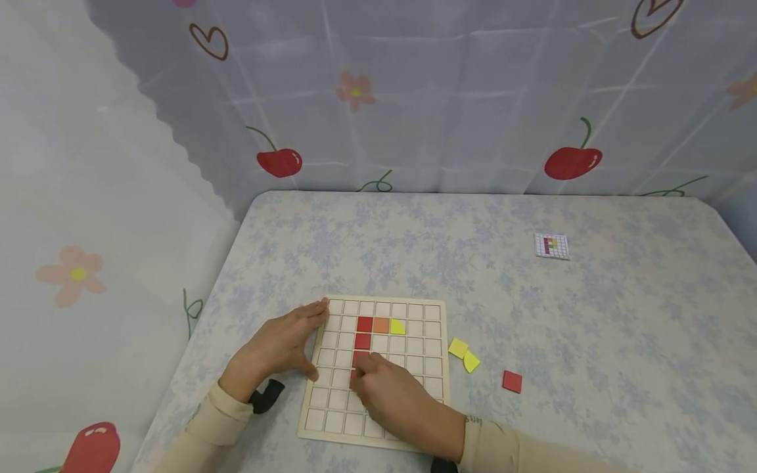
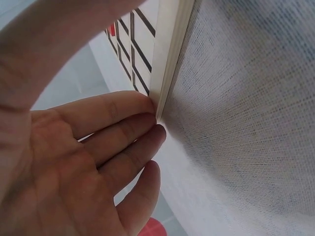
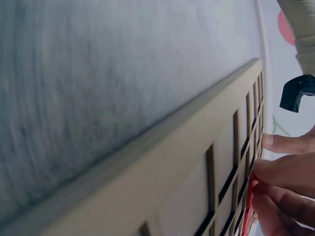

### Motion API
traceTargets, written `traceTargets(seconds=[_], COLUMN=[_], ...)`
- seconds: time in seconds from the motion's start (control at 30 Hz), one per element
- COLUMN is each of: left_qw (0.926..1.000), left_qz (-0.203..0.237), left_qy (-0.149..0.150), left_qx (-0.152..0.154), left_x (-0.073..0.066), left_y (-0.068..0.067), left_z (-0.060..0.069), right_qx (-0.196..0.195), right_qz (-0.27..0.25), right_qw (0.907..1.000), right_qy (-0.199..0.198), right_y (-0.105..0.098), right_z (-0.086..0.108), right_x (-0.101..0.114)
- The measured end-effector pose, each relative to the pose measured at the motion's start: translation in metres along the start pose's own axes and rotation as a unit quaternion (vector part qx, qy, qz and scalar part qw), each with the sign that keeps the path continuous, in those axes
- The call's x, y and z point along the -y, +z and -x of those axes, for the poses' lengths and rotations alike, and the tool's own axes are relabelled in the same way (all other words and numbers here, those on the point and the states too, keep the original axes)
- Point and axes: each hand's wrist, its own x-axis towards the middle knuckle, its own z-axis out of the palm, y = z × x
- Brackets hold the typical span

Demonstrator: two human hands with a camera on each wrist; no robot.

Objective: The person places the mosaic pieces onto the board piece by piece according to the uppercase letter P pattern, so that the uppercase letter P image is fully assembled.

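Observation:
A wooden grid board [image 1: 334,420] lies on the table before me. My left hand [image 1: 278,341] rests its fingertips and thumb along the board's left edge, fingers fairly straight. In the left wrist view, those fingers [image 2: 110,110] touch the board's side. My right hand [image 1: 393,397] pinches a red square tile [image 3: 249,201] at the grid, below a column of red tiles [image 1: 363,341]; the fingers partly cover it. An orange tile [image 1: 381,326] and a yellow tile with one rounded corner [image 1: 398,326] sit in the upper row beside the top red tile [image 1: 365,324].
Right of the board lie a yellow square tile [image 1: 458,348], a yellow rounded tile [image 1: 470,361] and a red square tile [image 1: 512,382]. A small card with a coloured grid pattern [image 1: 552,246] lies farther back. A printed curtain [image 1: 437,98] hangs behind the table.

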Motion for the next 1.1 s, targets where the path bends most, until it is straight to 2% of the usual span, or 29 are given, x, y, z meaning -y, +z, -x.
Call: traceTargets(seconds=[0.17,0.37,0.5,0.67,0.83,1.0,1.1], left_qw=[1.0,1.0,1.0,1.0,0.9999,0.9999,0.9999], left_qz=[0.005,-0.002,-0.008,-0.008,-0.011,-0.015,-0.01], left_qy=[0.0,0.001,0.001,0.001,0.004,0.001,0.002], left_qx=[-0.003,-0.004,0.0,0.005,0.007,0.008,0.005], left_x=[0.0,-0.001,-0.002,-0.002,-0.003,-0.003,-0.003], left_y=[0.001,0.0,-0.001,-0.002,-0.002,-0.001,-0.001], left_z=[0.001,0.001,0.001,0.0,-0.001,-0.001,0.0], right_qx=[0.009,-0.005,-0.02,-0.035,-0.087,-0.1,-0.108], right_qz=[-0.011,-0.022,-0.051,-0.08,-0.044,-0.011,0.002], right_qw=[0.9997,0.9997,0.9984,0.9945,0.9894,0.971,0.9581], right_qy=[-0.018,-0.007,0.009,0.058,0.108,0.217,0.265], right_y=[-0.002,-0.008,-0.016,-0.023,-0.03,-0.039,-0.043], right_z=[0.011,0.032,0.05,0.077,0.105,0.129,0.142], right_x=[0.001,-0.002,-0.009,-0.025,-0.044,-0.058,-0.066])
